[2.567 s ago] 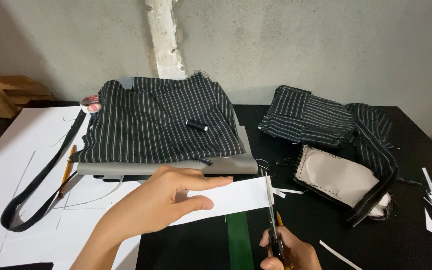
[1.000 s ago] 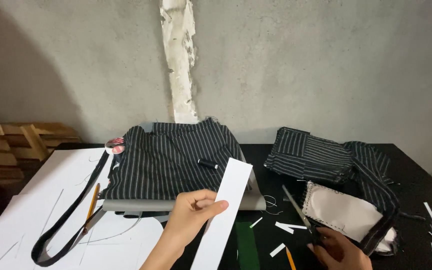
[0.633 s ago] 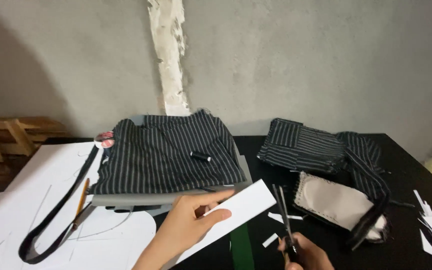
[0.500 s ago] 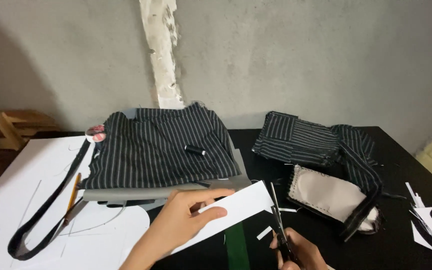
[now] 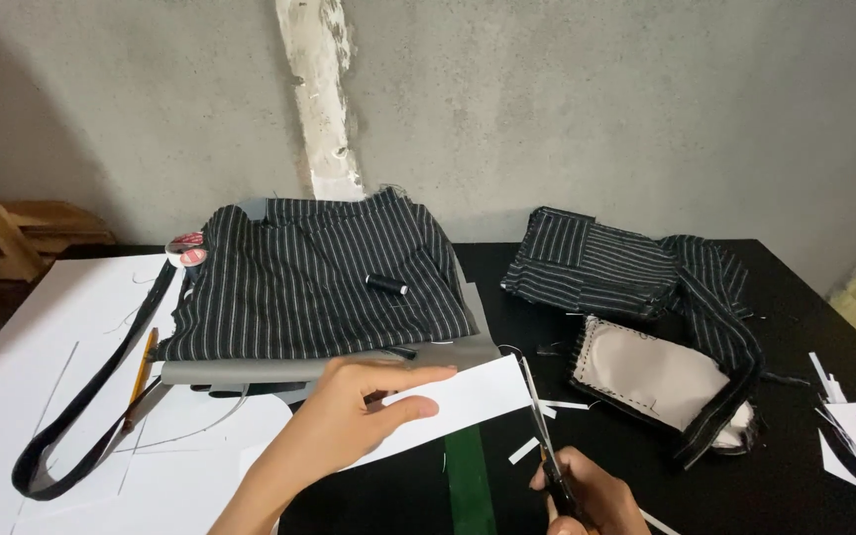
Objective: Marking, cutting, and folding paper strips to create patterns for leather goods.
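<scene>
My left hand (image 5: 344,426) pinches a white paper strip (image 5: 453,401) held low over the black table (image 5: 804,436). My right hand (image 5: 587,495) grips scissors (image 5: 542,436), whose blades point away from me along the strip's right end. A green strip (image 5: 468,485) lies on the table under the paper. Small white paper offcuts (image 5: 547,426) lie beside the blades.
A stack of black pinstriped fabric (image 5: 309,277) with a black thread spool (image 5: 385,284) lies ahead. More striped fabric and a beige lined piece (image 5: 646,372) lie at right. White pattern paper (image 5: 42,396), a pencil (image 5: 139,376) and a black strap (image 5: 91,396) lie at left.
The paper strip was lifted upright a second ago; now it is lowered flat and the scissors have come up against its right end.
</scene>
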